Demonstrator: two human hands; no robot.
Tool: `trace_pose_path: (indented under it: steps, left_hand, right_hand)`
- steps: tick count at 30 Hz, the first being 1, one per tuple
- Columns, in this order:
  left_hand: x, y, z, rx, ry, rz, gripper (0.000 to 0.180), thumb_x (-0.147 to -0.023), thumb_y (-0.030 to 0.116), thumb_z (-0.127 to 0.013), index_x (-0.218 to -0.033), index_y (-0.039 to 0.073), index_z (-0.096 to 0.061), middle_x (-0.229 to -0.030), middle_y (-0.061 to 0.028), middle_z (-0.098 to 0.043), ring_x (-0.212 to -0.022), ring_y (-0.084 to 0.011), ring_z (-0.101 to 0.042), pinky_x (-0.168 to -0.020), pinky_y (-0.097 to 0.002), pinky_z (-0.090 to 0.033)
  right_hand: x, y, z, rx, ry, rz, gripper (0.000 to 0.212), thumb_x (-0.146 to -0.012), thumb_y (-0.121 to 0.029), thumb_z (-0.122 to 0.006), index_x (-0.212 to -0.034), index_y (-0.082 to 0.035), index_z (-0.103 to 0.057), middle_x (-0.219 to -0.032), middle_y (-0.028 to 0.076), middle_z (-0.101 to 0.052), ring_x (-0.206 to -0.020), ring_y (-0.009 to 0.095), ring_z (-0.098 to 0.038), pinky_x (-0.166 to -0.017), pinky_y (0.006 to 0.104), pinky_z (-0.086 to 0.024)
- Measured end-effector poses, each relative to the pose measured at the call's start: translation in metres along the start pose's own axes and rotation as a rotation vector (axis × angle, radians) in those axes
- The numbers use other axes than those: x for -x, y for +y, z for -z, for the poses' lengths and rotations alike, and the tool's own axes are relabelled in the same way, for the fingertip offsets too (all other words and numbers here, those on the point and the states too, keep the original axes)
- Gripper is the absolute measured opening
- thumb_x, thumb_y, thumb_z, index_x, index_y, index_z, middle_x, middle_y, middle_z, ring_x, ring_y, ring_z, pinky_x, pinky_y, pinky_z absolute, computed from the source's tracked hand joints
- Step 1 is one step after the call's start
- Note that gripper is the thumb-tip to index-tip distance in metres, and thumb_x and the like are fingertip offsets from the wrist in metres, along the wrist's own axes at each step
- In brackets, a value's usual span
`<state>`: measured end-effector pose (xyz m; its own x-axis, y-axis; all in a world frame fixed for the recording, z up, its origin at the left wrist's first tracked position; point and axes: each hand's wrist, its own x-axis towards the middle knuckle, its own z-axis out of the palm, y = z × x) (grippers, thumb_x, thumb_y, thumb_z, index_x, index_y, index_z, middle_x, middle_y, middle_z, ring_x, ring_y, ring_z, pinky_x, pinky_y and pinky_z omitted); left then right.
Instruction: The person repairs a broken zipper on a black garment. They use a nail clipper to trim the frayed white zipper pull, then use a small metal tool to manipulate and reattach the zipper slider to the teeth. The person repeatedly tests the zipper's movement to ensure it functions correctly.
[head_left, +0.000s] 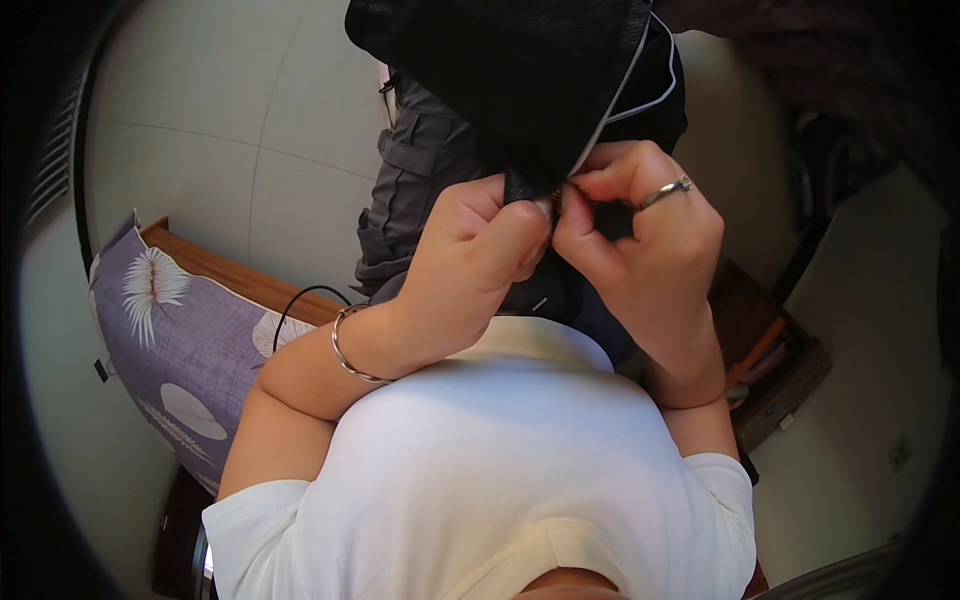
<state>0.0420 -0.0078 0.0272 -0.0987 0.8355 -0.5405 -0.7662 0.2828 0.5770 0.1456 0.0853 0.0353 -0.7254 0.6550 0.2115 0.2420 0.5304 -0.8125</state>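
Note:
A black zippered cloth piece [510, 80], a garment or a bag by its look, hangs across my lap and knees. Its zip [612, 105], with pale metallic teeth, runs down its right side to my fingertips. My left hand [475, 245] is closed on the lower corner of the cloth, thumb on top; a silver bangle circles that wrist. Close against it, my right hand [645, 215] pinches the lower end of the zip between thumb and forefinger, and wears a ring. The small parts between the fingertips are mostly hidden.
A thin white cord [660, 95] loops beside the zip. My legs are in dark grey trousers [405, 190]. To the left stands a wood-edged bed or seat with a purple leaf-patterned cover [215, 335]. A brown wooden cabinet [780, 370] with an open drawer is at right.

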Motion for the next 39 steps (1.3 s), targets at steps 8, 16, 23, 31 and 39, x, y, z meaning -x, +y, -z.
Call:
trace_pose_path:
  steps: [8, 16, 23, 31, 39]
  left_hand:
    - [0.002, 0.009, 0.012, -0.146, -0.233, -0.066, 0.018, -0.083, 0.014, -0.045, -0.069, 0.003, -0.049, -0.055, 0.0038, -0.039, -0.050, -0.0039, -0.031, -0.045, -0.0182, -0.024]
    - [0.001, 0.031, 0.010, -1.460, 0.078, -1.493, 0.026, -0.061, 0.010, -0.071, -0.084, 0.007, -0.061, -0.074, -0.0038, -0.050, -0.060, -0.0171, -0.047, -0.052, -0.0260, -0.037]
    - [-0.008, 0.041, 0.001, -1.460, -0.014, -1.445, 0.025, -0.060, 0.002, -0.071, -0.084, 0.003, -0.062, -0.080, -0.0074, -0.060, -0.069, -0.0207, -0.053, -0.057, -0.0261, -0.044]
    - [-0.012, 0.044, -0.004, -1.370, -0.035, -1.367, 0.021, -0.060, -0.005, -0.067, -0.080, -0.001, -0.061, -0.076, -0.0098, -0.060, -0.066, -0.0204, -0.054, -0.055, -0.0254, -0.044]
    - [-0.018, 0.045, -0.005, -1.277, -0.001, -1.420, 0.019, -0.055, -0.005, -0.065, -0.072, -0.001, -0.057, -0.067, -0.0089, -0.055, -0.055, -0.0201, -0.052, -0.046, -0.0250, -0.041]
  right_hand:
    - [0.001, 0.005, 0.012, -0.746, -0.076, -0.290, 0.011, -0.068, 0.006, -0.059, -0.072, 0.002, -0.050, -0.075, 0.008, -0.056, -0.066, 0.009, -0.054, -0.061, 0.0209, -0.046]
    - [-0.005, 0.002, 0.026, -0.972, -0.136, -0.428, 0.011, -0.072, 0.003, -0.059, -0.076, 0.002, -0.049, -0.077, 0.006, -0.055, -0.069, 0.009, -0.054, -0.065, 0.0203, -0.045]
    - [-0.010, -0.008, 0.033, -0.674, -0.022, -0.252, 0.009, -0.070, 0.005, -0.059, -0.075, 0.002, -0.051, -0.076, 0.006, -0.055, -0.068, 0.009, -0.052, -0.063, 0.0192, -0.043]
    - [-0.014, -0.016, 0.036, -0.273, -0.043, -0.151, 0.010, -0.071, 0.009, -0.055, -0.077, 0.003, -0.051, -0.078, 0.008, -0.055, -0.071, 0.010, -0.052, -0.066, 0.0187, -0.041]
    - [-0.021, -0.015, 0.032, -0.253, -0.010, -0.076, 0.018, -0.073, 0.005, -0.056, -0.090, -0.002, -0.058, -0.084, 0.004, -0.052, -0.066, 0.007, -0.048, -0.060, 0.0177, -0.039]
